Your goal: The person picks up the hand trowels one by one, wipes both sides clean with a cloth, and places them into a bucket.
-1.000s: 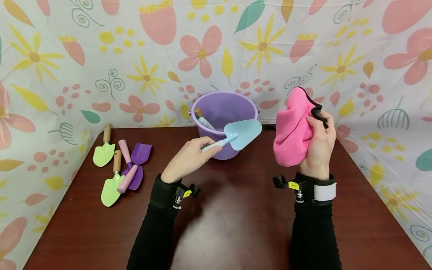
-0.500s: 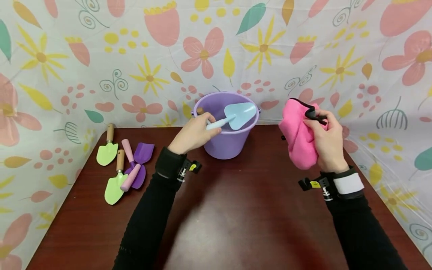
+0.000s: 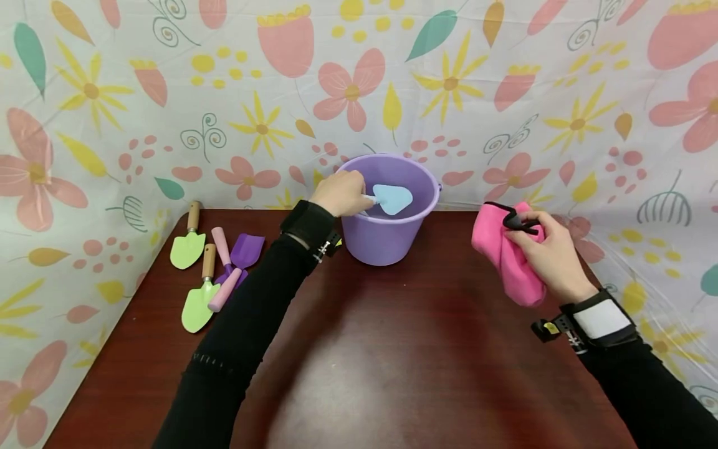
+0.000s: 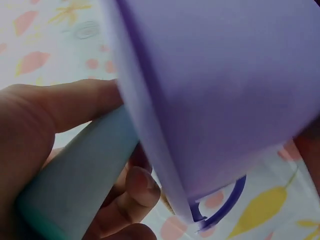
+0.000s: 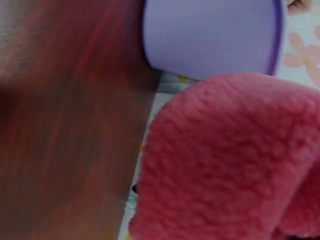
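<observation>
1. At the far left of the desk [image 3: 404,349], two green trowels [image 3: 187,251] are laid out, the nearer one seemingly met by the pink handle end of a shovel. If one were pulled up in haste, its neighbour could be dragged along.
2. Just beside them, two purple shovels [image 3: 247,251] are crossed and partly covered from sight by the left sleeve [image 3: 252,312]. Should that arm be lowered or drawn back low, they could be swept aside; the arm's height above them cannot be told.
3. At the bucket's left rim, the handle of a blue trowel is grasped by the curled fingers of the left hand [image 3: 341,193]. If the grip were loosened too soon, the handle could be caught on the rim and tipped outward.
4. The blade of the blue trowel [image 3: 394,199] is held within the bucket's mouth. If dropped from there, the wall could be struck.
5. The purple bucket [image 3: 387,240] is stood upright near the backdrop [image 3: 449,81], steadied by neither hand. If the rim were pushed by wrist or handle, it could be tilted or shoved back.
6. To the right, well apart from the bucket, a pink fleece cloth [image 3: 513,265] is pinched near its black edging by the fingers of the right hand [image 3: 552,255]. Being soft and held at one end, it could be slipped or unfolded if that pinch were relaxed.
</observation>
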{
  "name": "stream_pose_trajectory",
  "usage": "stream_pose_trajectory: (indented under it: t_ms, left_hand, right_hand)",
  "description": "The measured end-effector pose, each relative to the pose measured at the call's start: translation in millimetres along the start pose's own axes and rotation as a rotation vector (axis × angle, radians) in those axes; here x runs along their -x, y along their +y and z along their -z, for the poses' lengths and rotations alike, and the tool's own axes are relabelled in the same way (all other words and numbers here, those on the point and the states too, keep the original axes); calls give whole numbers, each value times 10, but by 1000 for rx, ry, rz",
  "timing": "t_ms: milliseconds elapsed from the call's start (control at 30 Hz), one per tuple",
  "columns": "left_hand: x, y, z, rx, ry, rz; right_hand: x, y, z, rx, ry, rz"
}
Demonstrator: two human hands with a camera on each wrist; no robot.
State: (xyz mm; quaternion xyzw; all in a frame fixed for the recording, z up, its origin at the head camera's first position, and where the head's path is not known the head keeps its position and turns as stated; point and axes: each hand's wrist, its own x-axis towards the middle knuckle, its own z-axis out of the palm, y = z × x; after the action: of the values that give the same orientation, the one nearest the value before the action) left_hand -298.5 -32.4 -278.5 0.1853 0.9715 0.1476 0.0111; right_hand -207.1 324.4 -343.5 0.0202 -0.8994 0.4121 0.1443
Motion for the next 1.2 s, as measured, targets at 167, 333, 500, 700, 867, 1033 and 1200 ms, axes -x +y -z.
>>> stream_pose_trajectory:
  t_ms: [167,333,500,700,867,1033,1200]
  left_hand:
    - [-118,89,-28,-120,-26,21]
    - [-243,142,-115,-186,-53,22]
    - [-371,187,-223,-261,-102,19]
    - [-377,264,-286,-278,-110,29]
    - [-316,327,-265,-253,-141,30]
    - [-323,363,-242,-232,-220,43]
    - [-348,322,-235,-188,-277,47]
  right_hand:
    - [33,79,-72,90,-38,49]
    - [70,69,-222,115,-84,62]
    - [73,106,-389,156,-103,62]
    - [39,250,-623,186,-108,48]
    - [6,349,-796,193,-121,35]
    - [-27,379,-929,187,-131,33]
    - [-87,431,-1010,185,-144,23]
